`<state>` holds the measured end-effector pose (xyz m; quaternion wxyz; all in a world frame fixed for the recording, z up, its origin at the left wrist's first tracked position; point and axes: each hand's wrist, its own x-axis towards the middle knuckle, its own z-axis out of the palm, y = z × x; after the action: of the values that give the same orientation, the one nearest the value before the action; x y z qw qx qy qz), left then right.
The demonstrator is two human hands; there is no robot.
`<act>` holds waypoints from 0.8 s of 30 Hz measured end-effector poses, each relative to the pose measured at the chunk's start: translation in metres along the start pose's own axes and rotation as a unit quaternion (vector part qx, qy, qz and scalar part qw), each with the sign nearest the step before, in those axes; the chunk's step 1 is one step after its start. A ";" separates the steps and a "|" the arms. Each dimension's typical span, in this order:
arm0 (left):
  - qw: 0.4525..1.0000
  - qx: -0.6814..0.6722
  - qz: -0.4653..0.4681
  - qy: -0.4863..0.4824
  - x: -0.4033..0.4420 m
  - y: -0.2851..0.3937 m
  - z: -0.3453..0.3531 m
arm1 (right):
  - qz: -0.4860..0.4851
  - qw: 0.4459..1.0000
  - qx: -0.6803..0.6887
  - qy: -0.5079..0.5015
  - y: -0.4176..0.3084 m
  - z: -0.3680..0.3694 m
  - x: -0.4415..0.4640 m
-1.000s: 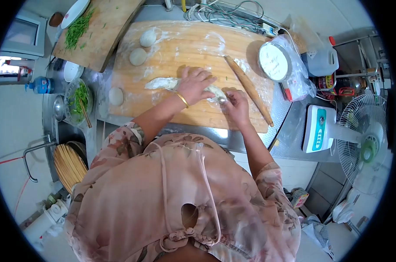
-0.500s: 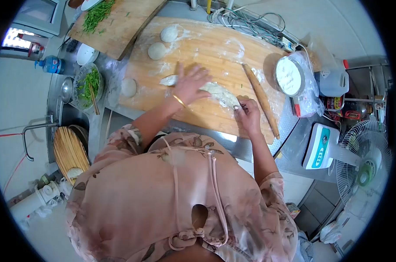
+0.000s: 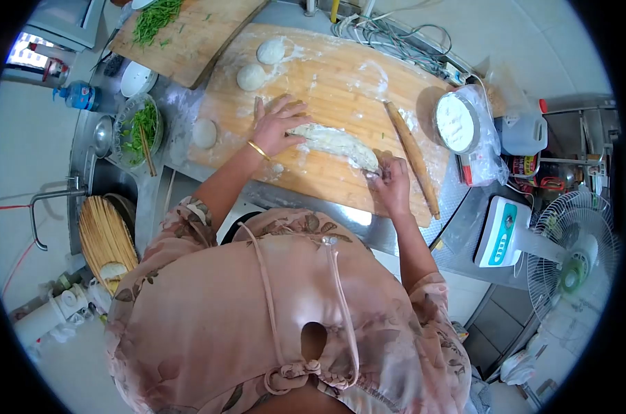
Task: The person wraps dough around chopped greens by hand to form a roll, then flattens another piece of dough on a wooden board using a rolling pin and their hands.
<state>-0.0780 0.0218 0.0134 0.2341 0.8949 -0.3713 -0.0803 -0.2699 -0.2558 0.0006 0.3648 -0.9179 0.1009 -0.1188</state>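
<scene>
A long, filled-looking roll of dough [image 3: 337, 143] with greenish flecks lies across the floured wooden board [image 3: 313, 76]. At its left end is my left hand [image 3: 277, 130], fingers stretched out and apart, the thumb beside the tip of the dough. My right hand [image 3: 394, 185] is closed, with thumb and fingers pinching the right end of the roll. To the right of it, a wooden rolling pin [image 3: 412, 157] lies slantwise. Round dough pieces [image 3: 251, 77] rest on the board's left part.
A bowl of flour [image 3: 455, 122] stands at the right, near a white scale [image 3: 504, 231] and a fan [image 3: 573, 265]. On the left are a glass bowl of chopped greens [image 3: 139, 131] with chopsticks and a cutting board [image 3: 189, 41]. Cables [image 3: 395, 34] run behind the board.
My left hand has slid left along the dough, from lying over its middle to its left end, uncovering the roll. My right hand stays at the right end.
</scene>
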 end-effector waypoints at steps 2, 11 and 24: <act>0.999 0.021 -0.011 -0.023 0.001 -0.010 -0.001 | -0.014 0.999 -0.028 0.009 -0.011 0.001 0.007; 0.999 -0.023 -0.016 -0.032 -0.004 -0.025 -0.015 | -0.073 0.985 -0.125 -0.090 -0.033 0.026 0.043; 0.999 0.000 0.047 0.005 -0.035 -0.015 -0.002 | -0.130 0.985 -0.080 -0.078 -0.044 0.041 0.014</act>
<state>-0.0927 0.0560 0.0075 0.2394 0.8769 -0.4118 -0.0650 -0.2404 -0.2023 0.0042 0.2780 -0.9561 -0.0388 -0.0844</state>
